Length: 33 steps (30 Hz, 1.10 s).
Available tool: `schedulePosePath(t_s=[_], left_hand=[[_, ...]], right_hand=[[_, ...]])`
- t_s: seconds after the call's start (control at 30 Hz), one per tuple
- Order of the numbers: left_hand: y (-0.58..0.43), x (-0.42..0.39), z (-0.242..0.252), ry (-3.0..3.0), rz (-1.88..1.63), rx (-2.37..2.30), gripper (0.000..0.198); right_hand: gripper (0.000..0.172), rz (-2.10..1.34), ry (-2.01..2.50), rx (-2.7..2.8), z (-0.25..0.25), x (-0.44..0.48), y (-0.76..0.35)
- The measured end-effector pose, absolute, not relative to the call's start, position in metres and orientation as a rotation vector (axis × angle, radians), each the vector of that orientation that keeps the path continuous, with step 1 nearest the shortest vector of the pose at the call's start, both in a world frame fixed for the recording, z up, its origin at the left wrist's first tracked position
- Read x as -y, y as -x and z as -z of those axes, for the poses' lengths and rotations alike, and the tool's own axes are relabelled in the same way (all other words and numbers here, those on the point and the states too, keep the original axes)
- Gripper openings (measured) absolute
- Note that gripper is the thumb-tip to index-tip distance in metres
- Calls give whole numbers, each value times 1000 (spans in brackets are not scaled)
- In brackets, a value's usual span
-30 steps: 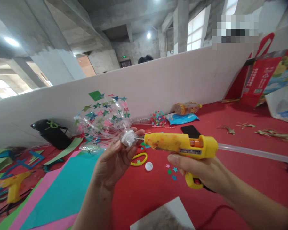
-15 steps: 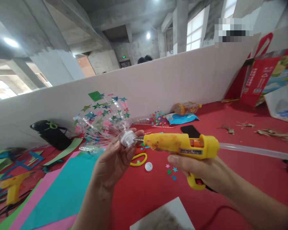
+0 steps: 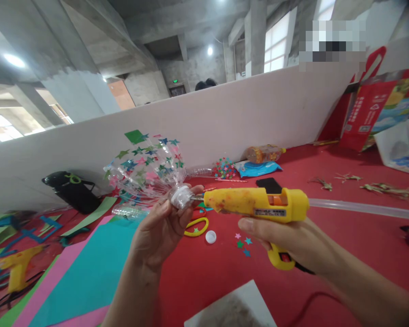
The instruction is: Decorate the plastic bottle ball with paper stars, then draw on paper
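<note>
My left hand (image 3: pixel 167 222) is closed around the neck of a cut plastic bottle (image 3: pixel 181 197), whose clear strips fan out to the left and carry many coloured paper stars. A yellow hot glue gun (image 3: pixel 238 200) is gripped in my right hand (image 3: pixel 286 240), with a long clear glue stick (image 3: pixel 361 209) coming out of its back. The gun's metal nozzle meets the bottle neck at its mouth; whether glue is flowing cannot be made out. Below lie a white bottle cap (image 3: pixel 210 236), yellow-handled scissors (image 3: pixel 197 227) and several small paper stars (image 3: pixel 243 244).
Coloured paper sheets (image 3: pixel 85 268), another yellow glue gun (image 3: pixel 18 268) and a black bottle (image 3: pixel 71 190) are on the left. A white partition (image 3: pixel 225 113) closes the table's back. A juice bottle (image 3: pixel 264 153), blue wipes pack (image 3: pixel 259 168) and phone (image 3: pixel 269 185) lie beyond my hands.
Almost nothing differs. The rear of the glue gun has shifted very slightly left, with its nozzle still at the bottle neck.
</note>
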<state>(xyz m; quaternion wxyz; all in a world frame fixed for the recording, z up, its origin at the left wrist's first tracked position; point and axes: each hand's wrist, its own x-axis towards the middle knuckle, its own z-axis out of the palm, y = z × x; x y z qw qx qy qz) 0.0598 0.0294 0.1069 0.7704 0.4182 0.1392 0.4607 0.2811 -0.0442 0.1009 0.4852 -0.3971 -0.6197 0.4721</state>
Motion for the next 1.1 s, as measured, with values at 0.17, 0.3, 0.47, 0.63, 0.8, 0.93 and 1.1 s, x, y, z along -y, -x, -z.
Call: schedulePosePath(t_s=[0.17, 0.3, 0.47, 0.63, 0.8, 0.93, 1.1], left_hand=[[-59, -29, -106, -908, -1024, -371, 42], [-60, -29, -107, -896, -1015, -362, 43], [-60, -29, -109, -898, -1005, -327, 43], [-59, -29, -108, -902, -1028, -327, 41], [-62, -29, -109, -981, -1079, -377, 41], [-63, -29, -109, -1003, -1097, -401, 49], [-63, -31, -111, -935, -1104, -406, 49]], right_hand=[[21, -1131, 959, 1510, -97, 45, -281], [16, -1090, 943, 1511, -101, 45, -280], [18, -1087, 936, 1513, -105, 45, -278], [19, -1065, 963, 1542, -105, 44, -279], [14, -1002, 958, 1574, -105, 44, -277], [15, -936, 1081, 1501, -99, 48, -272], [12, -912, 1024, 1507, -101, 50, -275]])
